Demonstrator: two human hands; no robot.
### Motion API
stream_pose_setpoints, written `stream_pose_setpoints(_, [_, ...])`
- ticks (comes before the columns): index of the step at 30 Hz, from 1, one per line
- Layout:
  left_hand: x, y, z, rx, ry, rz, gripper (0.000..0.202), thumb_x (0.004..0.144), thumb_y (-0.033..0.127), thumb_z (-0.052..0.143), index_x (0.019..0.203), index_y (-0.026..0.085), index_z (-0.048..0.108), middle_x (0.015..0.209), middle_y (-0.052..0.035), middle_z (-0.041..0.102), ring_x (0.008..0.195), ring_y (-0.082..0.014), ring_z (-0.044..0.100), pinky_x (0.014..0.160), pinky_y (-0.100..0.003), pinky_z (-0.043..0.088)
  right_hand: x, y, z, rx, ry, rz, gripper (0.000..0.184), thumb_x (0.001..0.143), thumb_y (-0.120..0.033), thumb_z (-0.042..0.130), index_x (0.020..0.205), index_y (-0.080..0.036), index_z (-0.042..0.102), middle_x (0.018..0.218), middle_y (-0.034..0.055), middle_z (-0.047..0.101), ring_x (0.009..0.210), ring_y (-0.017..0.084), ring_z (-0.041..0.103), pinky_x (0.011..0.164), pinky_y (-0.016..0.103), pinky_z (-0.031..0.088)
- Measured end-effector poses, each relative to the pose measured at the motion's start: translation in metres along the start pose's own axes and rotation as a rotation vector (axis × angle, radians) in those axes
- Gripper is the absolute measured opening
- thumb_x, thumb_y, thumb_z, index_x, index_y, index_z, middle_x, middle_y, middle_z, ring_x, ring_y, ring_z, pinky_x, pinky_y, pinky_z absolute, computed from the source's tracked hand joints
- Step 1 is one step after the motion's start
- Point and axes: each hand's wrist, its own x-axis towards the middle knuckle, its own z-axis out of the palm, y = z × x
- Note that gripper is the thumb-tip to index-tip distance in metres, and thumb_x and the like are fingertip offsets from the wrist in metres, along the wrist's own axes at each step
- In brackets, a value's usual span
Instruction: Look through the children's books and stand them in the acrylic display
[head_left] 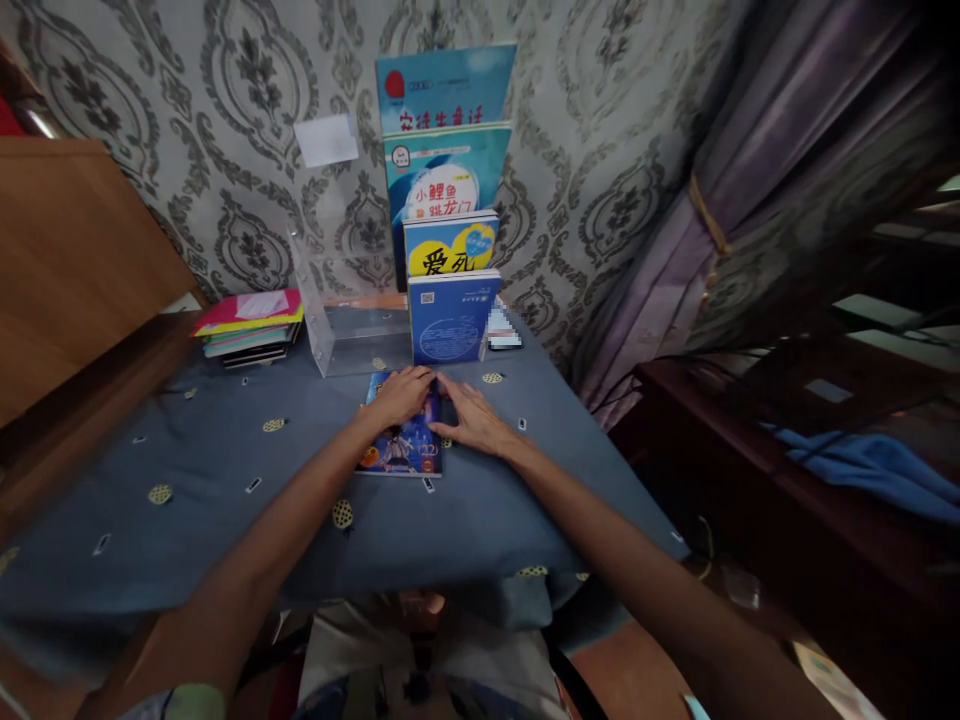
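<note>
A dark blue picture-covered book (400, 452) marked "(22)" lies flat on the cloth-covered table, close in front of a clear acrylic stand. My left hand (405, 394) rests over the book's upper part, palm down with its fingers laid out flat, and covers some of the cover. Beside the book's right edge is my right hand (478, 418), fingers stretched toward the upper right corner and the thumb apart, reaching to the cover. Just beyond both hands a blue book (452, 330) stands upright at the right end of the acrylic stand (319, 325).
Behind the blue book rise a yellow-and-blue book (450, 245), a teal book (491, 165) and a taller teal book (450, 85). A stack of booklets (251, 325) lies at the back left. Patterned wallpaper backs the table (225, 440); a purple curtain (652, 270) hangs right.
</note>
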Motion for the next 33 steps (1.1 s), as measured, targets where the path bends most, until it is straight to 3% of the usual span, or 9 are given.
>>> stream_pose_setpoints(5, [0.001, -0.009, 0.008, -0.03, 0.009, 0.002, 0.043, 0.1, 0.023, 0.037, 0.141, 0.018, 0.051, 0.147, -0.0118, 0.052, 0.131, -0.0246, 0.051, 0.106, -0.044, 0.043, 0.001, -0.005, -0.005, -0.074, -0.022, -0.036, 0.065, 0.087, -0.051, 0.064, 0.142, -0.019, 0.052, 0.137, 0.0177, 0.057, 0.127, 0.035, 0.051, 0.108, 0.055, 0.038])
stream_pose_setpoints(8, [-0.011, -0.013, 0.012, -0.071, 0.023, 0.011, 0.044, 0.101, 0.028, 0.038, 0.143, 0.019, 0.049, 0.151, -0.0115, 0.049, 0.137, -0.0247, 0.046, 0.11, -0.046, 0.038, 0.001, -0.008, -0.007, -0.098, -0.031, -0.048, 0.056, 0.088, -0.051, 0.064, 0.135, -0.02, 0.06, 0.132, 0.0154, 0.06, 0.123, 0.034, 0.053, 0.106, 0.054, 0.039])
stream_pose_setpoints(16, [-0.059, -0.007, 0.015, -0.109, 0.077, 0.089, 0.049, 0.102, 0.036, 0.037, 0.145, 0.014, 0.046, 0.153, -0.0143, 0.046, 0.144, -0.0237, 0.039, 0.118, -0.044, 0.03, 0.001, -0.011, -0.011, -0.114, -0.07, -0.042, 0.069, 0.087, -0.056, 0.063, 0.143, -0.016, 0.053, 0.137, 0.0184, 0.057, 0.125, 0.035, 0.052, 0.106, 0.053, 0.041])
stream_pose_setpoints(20, [-0.064, -0.003, 0.017, -0.113, 0.092, 0.067, 0.047, 0.102, 0.035, 0.037, 0.144, 0.016, 0.047, 0.152, -0.013, 0.047, 0.143, -0.0225, 0.04, 0.118, -0.044, 0.03, -0.011, -0.014, -0.007, -0.114, -0.133, -0.037, 0.097, 0.077, -0.073, 0.065, 0.151, -0.015, 0.042, 0.152, 0.022, 0.044, 0.138, 0.04, 0.042, 0.112, 0.059, 0.032])
stream_pose_setpoints(24, [-0.064, -0.001, 0.017, -0.126, 0.107, 0.049, 0.045, 0.102, 0.035, 0.038, 0.142, 0.017, 0.049, 0.151, -0.0124, 0.049, 0.142, -0.0222, 0.043, 0.117, -0.043, 0.031, -0.032, -0.022, -0.002, -0.088, -0.148, -0.046, 0.104, 0.076, -0.079, 0.059, 0.156, -0.02, 0.03, 0.158, 0.0191, 0.037, 0.146, 0.038, 0.033, 0.118, 0.06, 0.023])
stream_pose_setpoints(27, [-0.067, 0.0, 0.017, -0.11, 0.165, -0.063, 0.044, 0.101, 0.036, 0.04, 0.139, 0.016, 0.051, 0.15, -0.014, 0.05, 0.14, -0.0241, 0.044, 0.116, -0.044, 0.032, -0.041, -0.027, -0.001, -0.073, -0.159, -0.017, 0.103, 0.078, -0.078, 0.058, 0.156, -0.017, 0.03, 0.158, 0.0206, 0.036, 0.147, 0.037, 0.031, 0.12, 0.059, 0.021])
stream_pose_setpoints(31, [-0.073, -0.001, 0.021, -0.078, 0.272, -0.401, 0.047, 0.099, 0.036, 0.042, 0.137, 0.01, 0.049, 0.144, -0.0227, 0.051, 0.134, -0.0309, 0.049, 0.108, -0.048, 0.04, -0.04, -0.031, -0.004, -0.049, -0.165, 0.002, 0.105, 0.076, -0.077, 0.062, 0.155, -0.016, 0.032, 0.157, 0.0224, 0.036, 0.147, 0.038, 0.032, 0.119, 0.062, 0.02])
stream_pose_setpoints(33, [-0.075, -0.003, 0.026, -0.076, 0.296, -0.473, 0.048, 0.098, 0.036, 0.043, 0.137, 0.008, 0.047, 0.137, -0.0244, 0.057, 0.131, -0.0328, 0.052, 0.106, -0.05, 0.042, -0.037, -0.032, -0.006, -0.039, -0.178, 0.015, 0.106, 0.075, -0.076, 0.064, 0.155, -0.015, 0.033, 0.157, 0.0233, 0.036, 0.147, 0.038, 0.032, 0.119, 0.062, 0.021])
